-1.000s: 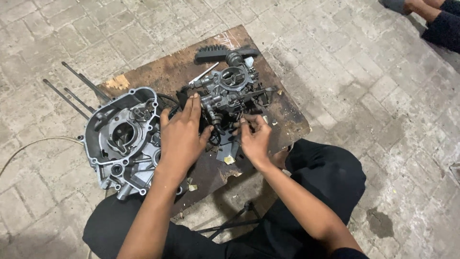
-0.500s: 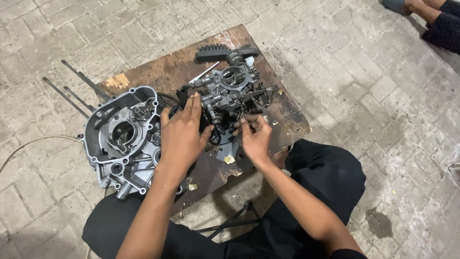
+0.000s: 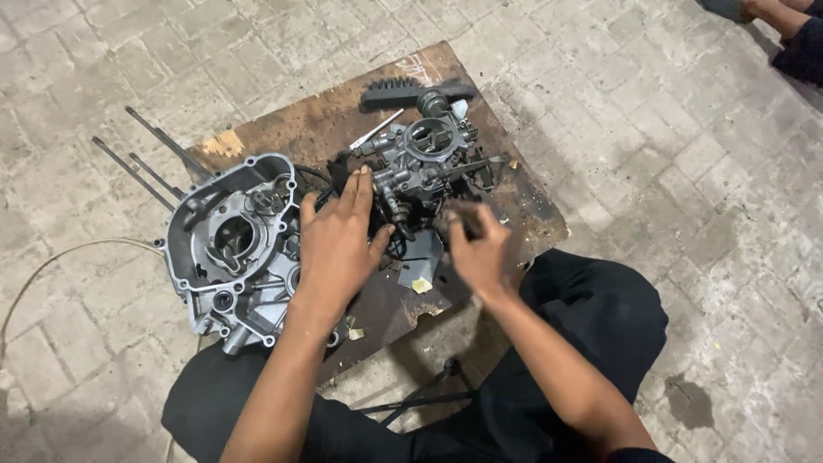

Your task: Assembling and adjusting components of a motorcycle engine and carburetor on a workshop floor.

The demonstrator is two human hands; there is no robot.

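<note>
A grey metal carburetor (image 3: 429, 159) with a round bore on top sits on a worn wooden board (image 3: 309, 120). My left hand (image 3: 339, 244) lies against its left side, fingers stretched over the body and thumb spread toward its underside. My right hand (image 3: 480, 253) is blurred just below and right of the carburetor, fingers curled; whether anything is pinched in them does not show. A grey engine crankcase half (image 3: 227, 244) lies at the board's left edge, beside my left wrist.
A black toothed part (image 3: 411, 90) and a thin metal tool (image 3: 375, 130) lie behind the carburetor. Long rods (image 3: 141, 167) stick out left of the board. A thin cable (image 3: 51, 266) curves over the brick floor. Another person's legs (image 3: 789, 34) show top right.
My right hand has pulled slightly back from the carburetor and is now blurred with motion. My left hand stays in place on the carburetor.
</note>
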